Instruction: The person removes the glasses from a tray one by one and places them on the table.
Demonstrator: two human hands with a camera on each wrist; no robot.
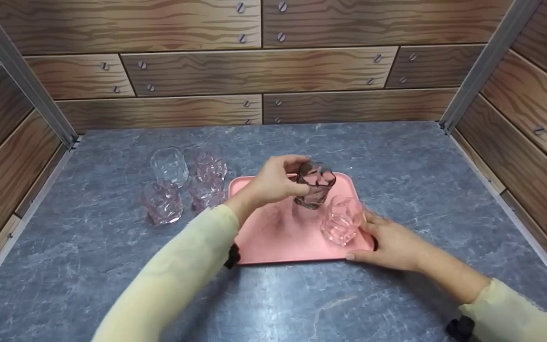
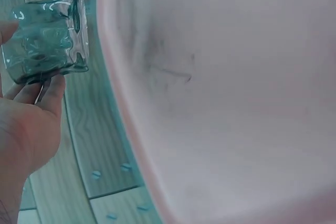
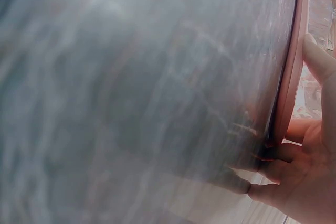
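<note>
My left hand (image 1: 276, 180) grips a dark tinted drinking glass (image 1: 317, 183) between thumb and fingers over the pink tray (image 1: 273, 237). The left wrist view shows this glass (image 2: 47, 40) from the side, looking greenish, with fingers along one side and the thumb on the other. On the right part of the tray stands a clear glass (image 1: 342, 221). My right hand (image 1: 392, 240) holds the tray's front right corner, its thumb at the front rim and its fingers along the right side. In the right wrist view that thumb (image 3: 317, 59) lies against the tray rim (image 3: 291, 77).
Left of the tray, several glasses stand in a cluster on the grey marbled table (image 1: 88, 266): a clear one (image 1: 170, 166) and pale pinkish ones, including a front left glass (image 1: 162, 202). Wood-patterned panels (image 1: 259, 71) wall the back and sides.
</note>
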